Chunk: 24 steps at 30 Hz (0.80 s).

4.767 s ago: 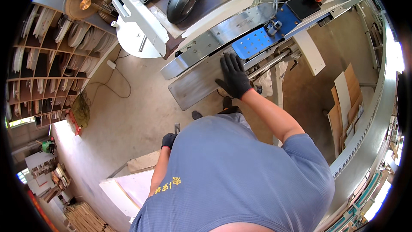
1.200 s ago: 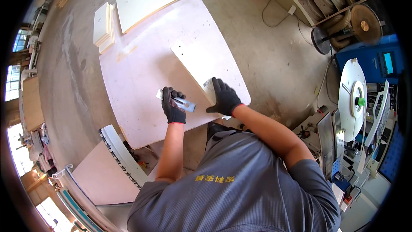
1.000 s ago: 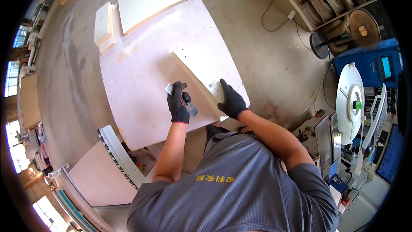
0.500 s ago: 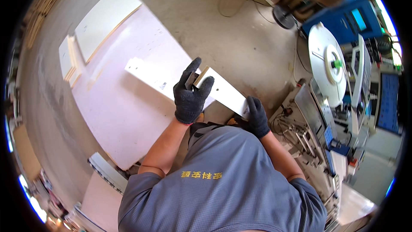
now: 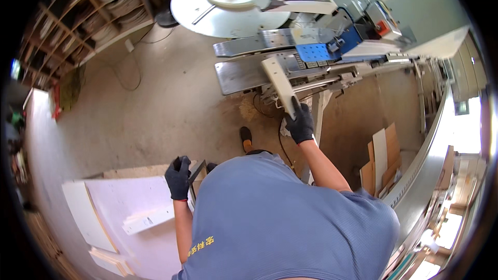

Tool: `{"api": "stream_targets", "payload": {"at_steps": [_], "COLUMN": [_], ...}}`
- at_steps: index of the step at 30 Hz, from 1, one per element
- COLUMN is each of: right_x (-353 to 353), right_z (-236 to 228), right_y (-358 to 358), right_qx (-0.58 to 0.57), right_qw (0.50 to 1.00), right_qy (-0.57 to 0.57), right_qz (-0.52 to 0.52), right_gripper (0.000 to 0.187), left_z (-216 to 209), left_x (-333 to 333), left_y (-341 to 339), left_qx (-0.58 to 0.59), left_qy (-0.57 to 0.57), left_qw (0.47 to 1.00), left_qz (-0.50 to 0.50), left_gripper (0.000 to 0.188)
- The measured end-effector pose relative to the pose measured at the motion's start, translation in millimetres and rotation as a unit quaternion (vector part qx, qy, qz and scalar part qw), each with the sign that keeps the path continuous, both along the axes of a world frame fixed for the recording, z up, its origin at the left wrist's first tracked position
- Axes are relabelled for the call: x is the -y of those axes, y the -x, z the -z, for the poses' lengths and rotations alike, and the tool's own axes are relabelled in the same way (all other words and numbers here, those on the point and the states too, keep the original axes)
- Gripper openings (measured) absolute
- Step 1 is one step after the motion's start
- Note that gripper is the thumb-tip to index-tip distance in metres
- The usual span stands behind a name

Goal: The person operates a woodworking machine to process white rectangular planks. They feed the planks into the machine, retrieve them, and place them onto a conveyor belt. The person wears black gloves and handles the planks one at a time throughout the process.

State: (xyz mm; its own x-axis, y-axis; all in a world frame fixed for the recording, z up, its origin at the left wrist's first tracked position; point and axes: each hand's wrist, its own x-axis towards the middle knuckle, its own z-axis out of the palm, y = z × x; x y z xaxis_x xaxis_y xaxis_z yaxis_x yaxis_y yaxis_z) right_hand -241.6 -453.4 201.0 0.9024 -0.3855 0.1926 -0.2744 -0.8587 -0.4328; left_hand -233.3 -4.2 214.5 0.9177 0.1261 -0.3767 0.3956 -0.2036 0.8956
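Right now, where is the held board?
In the head view, above and slightly right of centre: the board extends from the right hand over the metal plate.

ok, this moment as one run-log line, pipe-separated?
right hand: grips white board strip, far end over steel plate | left hand: beside grey metal piece, grip unclear | lilac worktable: white panels on top

Blue-grey short-sleeved shirt point(image 5: 290, 212), yellow lettering point(image 5: 201, 245), black red-edged gloves point(image 5: 177, 180) on hands point(image 5: 300, 123)
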Motion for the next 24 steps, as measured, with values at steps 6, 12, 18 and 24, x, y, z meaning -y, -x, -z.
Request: {"api": "stream_targets", "payload": {"at_steps": [6,12,18,24], "right_x": [77.1,106.0,135.6,184.6], "right_z": [2.5,-7.2,-4.7,-8.9], "right_y": [-16.6,-49.7,-55.6,-53.8], "right_qx": [-0.039,-0.011,-0.02,-0.035], "right_qw": [0.99,0.988,0.986,0.982], "right_qy": [0.018,-0.021,0.032,0.032], "right_qz": [0.135,0.149,0.164,0.182], "right_gripper": [0.069,0.062,0.056,0.056], "left_z": [45.4,30.7,31.7,46.0], "left_x": [33.3,61.8,93.5,123.4], "left_y": [-22.7,-56.0,-80.2,-90.8], "left_qx": [-0.033,-0.068,-0.096,-0.086], "left_qy": [-0.111,-0.137,-0.126,-0.152], "left_qw": [0.988,0.981,0.981,0.97], "left_qz": [0.104,0.117,0.112,0.169], "left_gripper": [0.022,0.024,0.024,0.025]}}
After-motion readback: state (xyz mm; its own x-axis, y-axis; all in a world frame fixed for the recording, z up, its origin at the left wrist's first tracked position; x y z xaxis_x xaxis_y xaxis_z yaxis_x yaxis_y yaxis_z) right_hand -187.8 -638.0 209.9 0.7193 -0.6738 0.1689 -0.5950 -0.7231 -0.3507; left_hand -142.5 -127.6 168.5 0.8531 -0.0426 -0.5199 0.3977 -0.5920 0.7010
